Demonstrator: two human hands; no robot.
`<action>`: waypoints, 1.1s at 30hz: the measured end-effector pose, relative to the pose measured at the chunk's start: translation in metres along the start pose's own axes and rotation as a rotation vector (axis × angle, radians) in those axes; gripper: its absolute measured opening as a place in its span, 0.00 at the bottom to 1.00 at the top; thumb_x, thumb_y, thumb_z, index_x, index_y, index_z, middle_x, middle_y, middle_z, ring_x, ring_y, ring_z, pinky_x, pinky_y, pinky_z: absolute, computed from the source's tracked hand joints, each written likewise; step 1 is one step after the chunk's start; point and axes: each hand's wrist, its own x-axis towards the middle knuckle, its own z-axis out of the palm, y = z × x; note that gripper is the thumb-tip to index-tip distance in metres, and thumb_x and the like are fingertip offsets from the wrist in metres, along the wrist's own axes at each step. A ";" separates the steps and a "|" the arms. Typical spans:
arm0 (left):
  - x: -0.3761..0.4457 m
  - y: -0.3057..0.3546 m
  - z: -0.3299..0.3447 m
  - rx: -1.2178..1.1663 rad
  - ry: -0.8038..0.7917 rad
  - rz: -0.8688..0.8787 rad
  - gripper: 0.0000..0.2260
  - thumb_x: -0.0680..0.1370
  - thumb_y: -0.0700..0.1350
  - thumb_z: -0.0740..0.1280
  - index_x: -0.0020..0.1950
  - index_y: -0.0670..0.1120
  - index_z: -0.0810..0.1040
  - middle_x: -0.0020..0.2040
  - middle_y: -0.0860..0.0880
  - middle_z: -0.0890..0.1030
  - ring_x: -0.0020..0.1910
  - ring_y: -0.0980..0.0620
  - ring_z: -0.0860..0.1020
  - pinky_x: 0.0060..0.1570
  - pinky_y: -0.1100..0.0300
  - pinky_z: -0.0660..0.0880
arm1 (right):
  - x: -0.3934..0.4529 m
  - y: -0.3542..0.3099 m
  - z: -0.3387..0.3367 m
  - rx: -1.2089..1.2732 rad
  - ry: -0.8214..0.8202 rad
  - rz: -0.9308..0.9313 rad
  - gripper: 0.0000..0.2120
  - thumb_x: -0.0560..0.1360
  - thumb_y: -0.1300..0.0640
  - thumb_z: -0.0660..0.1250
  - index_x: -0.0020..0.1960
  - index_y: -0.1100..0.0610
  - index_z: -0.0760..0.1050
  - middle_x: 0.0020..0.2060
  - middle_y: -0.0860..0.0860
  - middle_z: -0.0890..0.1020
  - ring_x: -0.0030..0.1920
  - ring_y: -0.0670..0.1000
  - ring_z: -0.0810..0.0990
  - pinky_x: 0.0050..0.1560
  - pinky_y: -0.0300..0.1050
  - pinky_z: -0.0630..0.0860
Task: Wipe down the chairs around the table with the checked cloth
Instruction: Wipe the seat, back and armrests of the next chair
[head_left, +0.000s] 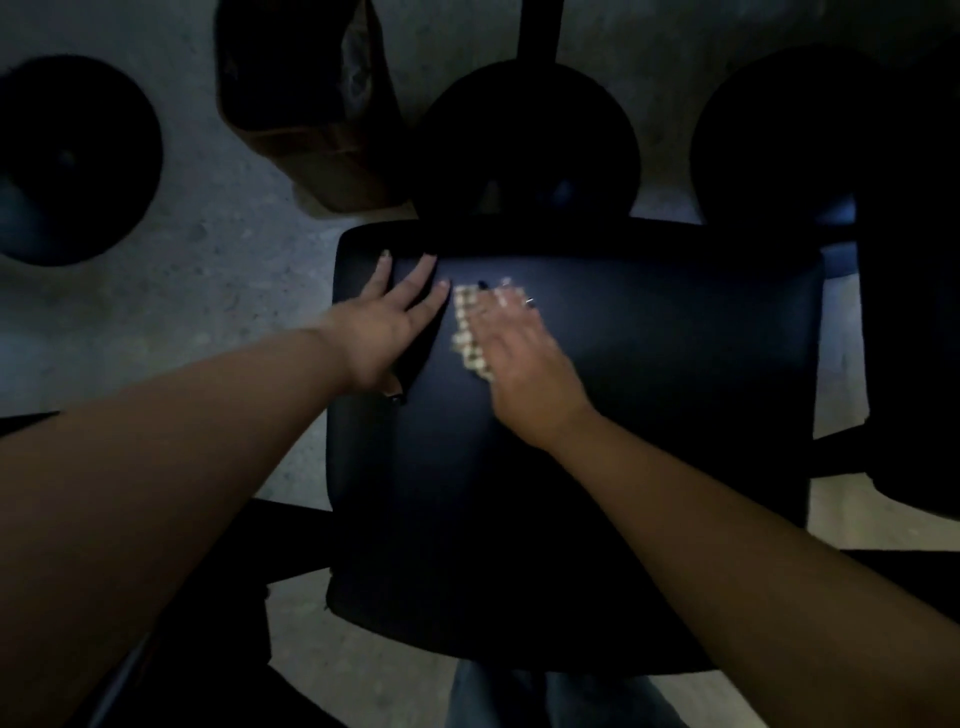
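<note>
- Reaching forward and down, both bare forearms extend over a dark chair seat, seen from above in dim light.
- Left hand: flat on the seat near its far left corner, fingers straight and spread, holding nothing.
- Right hand: palm down, fingers extended, pressing the checked cloth against the seat; hand blurred.
- Cloth: under the right palm, its edge showing on the hand's left side, just beside the left fingertips.
- Around: round dark stool far left, brown bin beyond, concrete floor.
</note>
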 end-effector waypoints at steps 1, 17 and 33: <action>0.002 0.007 0.001 -0.030 0.000 -0.003 0.57 0.69 0.52 0.77 0.77 0.53 0.32 0.76 0.49 0.28 0.74 0.32 0.34 0.73 0.40 0.56 | -0.001 0.015 -0.008 -0.012 0.026 0.068 0.30 0.69 0.71 0.60 0.72 0.67 0.63 0.71 0.63 0.66 0.73 0.65 0.59 0.74 0.57 0.53; 0.010 0.032 0.014 -0.013 0.038 -0.124 0.55 0.70 0.52 0.75 0.77 0.52 0.32 0.76 0.47 0.28 0.73 0.28 0.34 0.72 0.38 0.53 | -0.082 0.131 -0.066 -0.036 0.274 0.742 0.33 0.71 0.67 0.53 0.76 0.67 0.53 0.75 0.63 0.56 0.75 0.64 0.50 0.76 0.56 0.47; 0.005 0.062 -0.008 0.085 0.042 -0.008 0.51 0.75 0.52 0.70 0.75 0.33 0.33 0.73 0.31 0.30 0.74 0.32 0.32 0.74 0.42 0.45 | -0.121 0.087 -0.028 0.011 0.572 1.481 0.27 0.78 0.64 0.55 0.75 0.68 0.52 0.75 0.62 0.57 0.76 0.60 0.52 0.75 0.50 0.45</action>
